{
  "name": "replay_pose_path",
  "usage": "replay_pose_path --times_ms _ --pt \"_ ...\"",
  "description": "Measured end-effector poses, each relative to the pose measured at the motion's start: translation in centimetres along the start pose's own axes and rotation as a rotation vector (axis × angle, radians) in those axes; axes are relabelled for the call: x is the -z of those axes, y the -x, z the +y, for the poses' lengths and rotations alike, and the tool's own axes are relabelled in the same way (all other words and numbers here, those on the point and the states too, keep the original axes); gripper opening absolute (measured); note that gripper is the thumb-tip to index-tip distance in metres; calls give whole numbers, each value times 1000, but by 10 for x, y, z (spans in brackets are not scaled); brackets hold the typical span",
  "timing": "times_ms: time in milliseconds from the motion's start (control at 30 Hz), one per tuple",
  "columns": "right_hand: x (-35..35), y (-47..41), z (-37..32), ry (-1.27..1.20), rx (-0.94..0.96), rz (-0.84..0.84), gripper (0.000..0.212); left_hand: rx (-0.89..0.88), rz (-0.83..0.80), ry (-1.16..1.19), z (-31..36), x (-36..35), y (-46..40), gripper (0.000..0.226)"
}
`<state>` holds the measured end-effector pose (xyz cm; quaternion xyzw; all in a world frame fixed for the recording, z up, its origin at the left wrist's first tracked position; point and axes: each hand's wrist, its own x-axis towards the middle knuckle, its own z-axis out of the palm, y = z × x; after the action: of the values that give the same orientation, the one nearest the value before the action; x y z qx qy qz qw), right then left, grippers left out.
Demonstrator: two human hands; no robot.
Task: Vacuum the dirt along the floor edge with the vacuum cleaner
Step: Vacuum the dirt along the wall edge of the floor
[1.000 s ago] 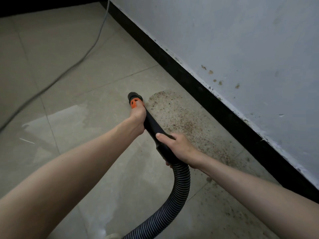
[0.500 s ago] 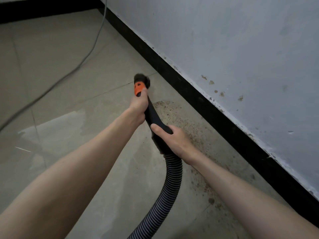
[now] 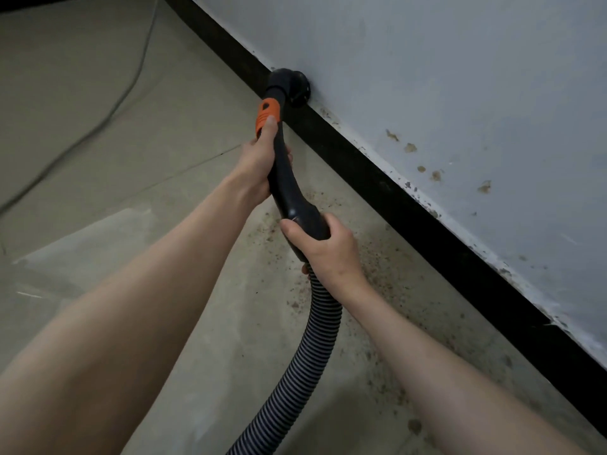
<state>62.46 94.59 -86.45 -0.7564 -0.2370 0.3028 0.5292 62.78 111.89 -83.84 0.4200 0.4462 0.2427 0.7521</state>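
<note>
Both hands hold the black vacuum handle (image 3: 289,188). My left hand (image 3: 259,165) grips its upper part, thumb on the orange collar (image 3: 267,114). My right hand (image 3: 323,247) grips the lower end where the ribbed grey hose (image 3: 305,366) joins. The round black nozzle (image 3: 292,88) is raised off the floor and sits against the black skirting board (image 3: 387,195), at its top edge by the wall. Brown dirt (image 3: 377,267) is scattered on the beige floor tiles beside the skirting, under and behind my right hand.
A pale grey wall (image 3: 460,77) with brown spots and chipped paint runs diagonally on the right. A thin grey cable (image 3: 131,90) trails across the floor on the left. A glossy reflection patch (image 3: 82,247) lies on the tiles at left.
Both hands have lifted and pushed the handle forward and right, so the nozzle has left the floor dirt patch and now sits against the skirting board. The grips are unchanged.
</note>
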Motion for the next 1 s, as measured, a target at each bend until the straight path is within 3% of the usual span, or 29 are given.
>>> replay_pose_path --times_ms 367,733,1000 --pt "21 32 6 105 -10 10 50 81 -94 -21 -23 -5 18 44" --pt "73 104 6 135 -49 62 42 175 -116 -60 -46 -39 96 53" --pt "107 169 18 104 -180 42 35 219 -179 -166 -78 -53 163 43"
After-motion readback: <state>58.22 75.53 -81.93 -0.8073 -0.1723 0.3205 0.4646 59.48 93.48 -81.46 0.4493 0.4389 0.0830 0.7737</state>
